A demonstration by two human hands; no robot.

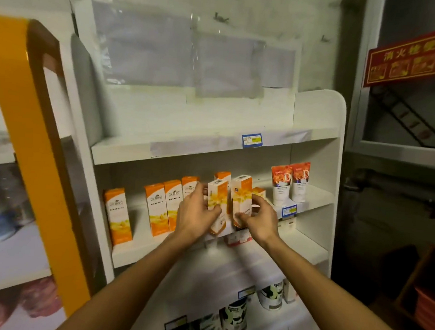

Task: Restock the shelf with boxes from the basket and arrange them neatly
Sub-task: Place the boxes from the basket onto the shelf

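My left hand [196, 211] grips a tall orange-and-white box [219, 190] that tilts a little over the middle shelf [206, 252]. Right beside it, my right hand [257, 218] grips a second box of the same kind [240, 191]. Both boxes stand at the shelf's front middle. Three matching orange boxes [169, 205] stand upright in a row to the left of my hands, and a single one [118, 215] stands apart at the far left. More orange boxes [223, 175] show behind the held ones. The basket is not clearly in view.
Two rose-printed tubes [289, 183] stand at the shelf's right end. The upper shelf [162, 146] carries a blue price tag [251, 140]. Cans [233, 317] fill the lower shelf. An orange-framed rack [24, 129] stands at left; an orange crate [428, 309] sits low at right.
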